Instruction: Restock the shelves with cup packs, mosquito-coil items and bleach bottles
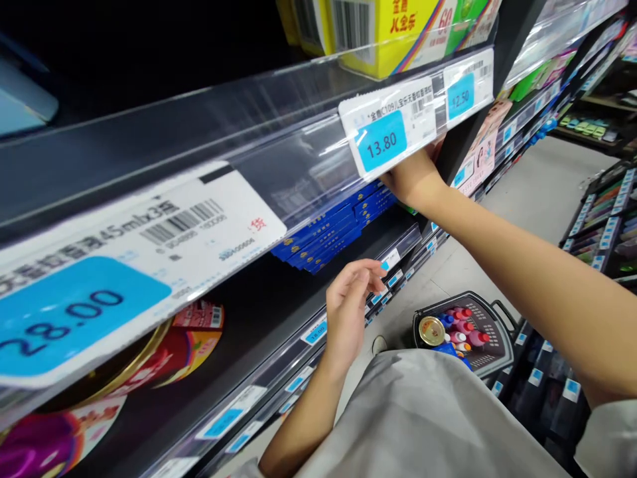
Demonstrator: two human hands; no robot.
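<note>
My right hand [408, 178] reaches in under the upper shelf, and a price tag [393, 129] reading 13.80 covers its fingers. What it touches or holds is hidden. Stacked blue boxes [323, 232] lie on the lower shelf just to the left of that hand. Lower down, my left hand [351, 309] hovers in front of the lower shelf's edge. Its fingers are loosely bent and apart, with nothing in them.
Yellow boxes [373, 40] stand on the upper shelf. Round tins [189, 345] sit at lower left beneath a large price tag [99, 279]. On the floor, a dark shopping basket [490, 322] holds several bottles and a gold-lidded can [432, 330]. More shelving [597, 226] lines the right side.
</note>
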